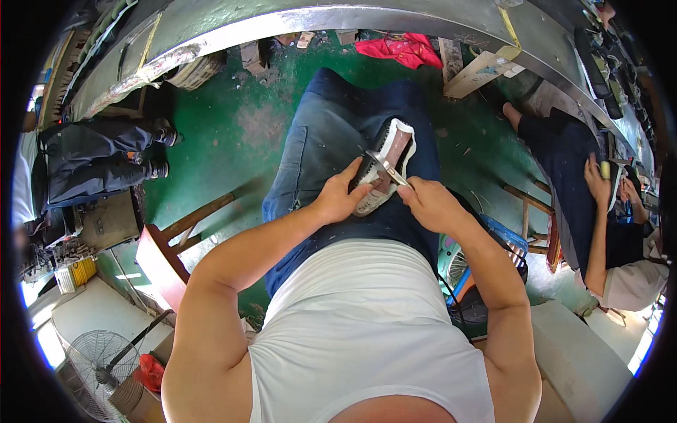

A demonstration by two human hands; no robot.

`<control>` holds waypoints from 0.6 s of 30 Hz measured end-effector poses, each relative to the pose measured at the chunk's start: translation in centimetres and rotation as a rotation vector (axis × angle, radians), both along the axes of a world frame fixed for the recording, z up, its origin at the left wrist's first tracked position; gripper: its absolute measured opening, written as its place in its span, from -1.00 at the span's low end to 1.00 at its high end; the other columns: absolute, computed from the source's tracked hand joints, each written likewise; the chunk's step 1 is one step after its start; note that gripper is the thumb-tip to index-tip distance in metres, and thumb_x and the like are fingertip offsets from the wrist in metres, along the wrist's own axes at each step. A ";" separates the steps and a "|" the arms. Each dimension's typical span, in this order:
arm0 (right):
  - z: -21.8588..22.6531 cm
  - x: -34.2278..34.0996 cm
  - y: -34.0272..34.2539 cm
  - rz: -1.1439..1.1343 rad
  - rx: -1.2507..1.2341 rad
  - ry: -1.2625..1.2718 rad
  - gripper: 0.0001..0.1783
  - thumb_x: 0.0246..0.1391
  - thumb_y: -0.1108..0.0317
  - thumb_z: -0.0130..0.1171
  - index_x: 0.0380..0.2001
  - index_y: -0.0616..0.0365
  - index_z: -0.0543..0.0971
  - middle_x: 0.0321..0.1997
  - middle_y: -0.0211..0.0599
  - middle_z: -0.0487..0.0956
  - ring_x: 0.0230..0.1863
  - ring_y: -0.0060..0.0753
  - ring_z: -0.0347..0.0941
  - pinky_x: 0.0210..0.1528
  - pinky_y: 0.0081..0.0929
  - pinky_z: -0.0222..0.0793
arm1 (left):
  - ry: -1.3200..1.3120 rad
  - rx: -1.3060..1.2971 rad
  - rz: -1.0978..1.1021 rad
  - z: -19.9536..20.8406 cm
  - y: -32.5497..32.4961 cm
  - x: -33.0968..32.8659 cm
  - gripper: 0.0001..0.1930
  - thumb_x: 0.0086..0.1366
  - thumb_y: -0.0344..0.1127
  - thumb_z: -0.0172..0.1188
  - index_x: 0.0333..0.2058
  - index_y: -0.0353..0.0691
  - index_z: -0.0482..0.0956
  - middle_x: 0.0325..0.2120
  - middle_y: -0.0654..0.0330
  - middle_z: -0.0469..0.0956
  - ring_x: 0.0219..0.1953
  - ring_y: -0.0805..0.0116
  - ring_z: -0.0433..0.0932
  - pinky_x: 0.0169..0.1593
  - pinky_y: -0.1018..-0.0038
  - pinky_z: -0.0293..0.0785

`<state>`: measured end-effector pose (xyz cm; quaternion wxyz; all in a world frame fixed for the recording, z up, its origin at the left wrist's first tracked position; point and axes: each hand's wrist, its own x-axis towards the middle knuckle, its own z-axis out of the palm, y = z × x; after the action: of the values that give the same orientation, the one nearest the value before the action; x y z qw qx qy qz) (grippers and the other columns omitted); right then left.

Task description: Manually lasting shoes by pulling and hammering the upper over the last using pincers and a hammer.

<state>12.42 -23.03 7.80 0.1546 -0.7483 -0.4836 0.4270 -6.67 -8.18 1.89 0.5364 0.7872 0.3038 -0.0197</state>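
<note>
On my lap, over blue jeans, lies a shoe [393,146] with its underside up, dark along the side, white round the edge and brownish in the middle. My left hand [343,192] is closed on the shoe's near left side, the thumb reaching onto the underside. In my right hand [428,202] is a shiny metal tool, which looks like pincers [386,168]. Its curved head rests at the shoe's left edge, close to my left fingers. My right fingers wrap round the handle and hide its end.
A metal-edged bench [324,21] curves across the far side. Red cloth [400,51] lies on the green floor beneath it. To the right a seated person [564,162] handles a shoe; another person's legs [99,158] are at left. Wooden stools [201,215] and a fan [106,374] stand nearby.
</note>
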 end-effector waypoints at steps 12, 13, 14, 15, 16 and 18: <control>-0.5 -3.1 -1.4 0.166 0.052 -0.223 -0.56 0.31 0.05 0.01 -0.21 0.31 0.52 -0.29 0.11 0.61 -0.23 0.15 0.57 -0.19 -0.06 0.47 | 0.056 -0.227 -0.087 1.4 1.0 0.1 0.09 0.09 -0.31 0.45 0.44 -0.24 -0.15 0.16 -0.10 0.44 0.20 0.17 0.44 0.27 0.41 0.30; -0.6 -2.9 -1.6 0.174 0.086 -0.195 -0.57 0.31 0.05 0.01 -0.16 0.29 0.52 -0.27 0.09 0.61 -0.23 0.15 0.57 -0.19 -0.06 0.47 | 0.025 -0.115 -0.102 1.8 0.7 0.0 0.14 0.02 -0.29 0.47 0.44 -0.23 -0.16 0.14 -0.15 0.45 0.19 0.03 0.46 0.27 0.33 0.32; -0.5 -2.5 -1.8 0.179 0.091 -0.199 -0.57 0.31 0.05 0.01 -0.16 0.29 0.52 -0.27 0.09 0.61 -0.23 0.15 0.57 -0.19 -0.06 0.47 | 0.021 -0.109 -0.097 2.0 1.1 0.4 0.14 0.02 -0.29 0.47 0.44 -0.23 -0.16 0.14 -0.15 0.45 0.19 0.03 0.46 0.27 0.33 0.32; -0.4 -2.0 -2.0 0.089 0.163 -0.114 -0.57 0.32 0.06 0.00 -0.16 0.27 0.52 -0.27 0.07 0.61 -0.24 0.16 0.57 -0.19 -0.05 0.46 | 0.152 -0.081 -0.140 2.3 1.6 0.9 0.12 0.02 -0.28 0.46 0.44 -0.22 -0.13 0.14 -0.19 0.45 0.19 -0.03 0.46 0.27 0.31 0.32; -0.2 -1.8 -2.7 -0.009 0.229 -0.026 -0.58 0.33 0.06 -0.01 -0.15 0.26 0.53 -0.28 0.06 0.62 -0.25 0.17 0.57 -0.19 -0.05 0.46 | 0.285 -0.057 -0.190 3.5 1.8 1.4 0.10 0.01 -0.28 0.46 0.43 -0.22 -0.10 0.13 -0.22 0.45 0.19 -0.08 0.45 0.27 0.29 0.32; -1.4 -1.2 -4.6 -0.126 0.188 0.053 -0.60 0.35 0.09 -0.03 -0.17 0.27 0.52 -0.32 0.01 0.62 -0.31 0.06 0.59 -0.22 -0.15 0.46 | 0.235 0.037 -0.184 6.0 2.6 1.6 0.03 0.02 -0.25 0.45 0.40 -0.22 0.00 0.06 -0.26 0.49 0.11 -0.16 0.50 0.22 0.29 0.39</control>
<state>11.25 -27.58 6.37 0.2634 -0.7478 -0.4692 0.3890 -5.12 -5.61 7.91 0.4786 0.8136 0.2915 -0.1552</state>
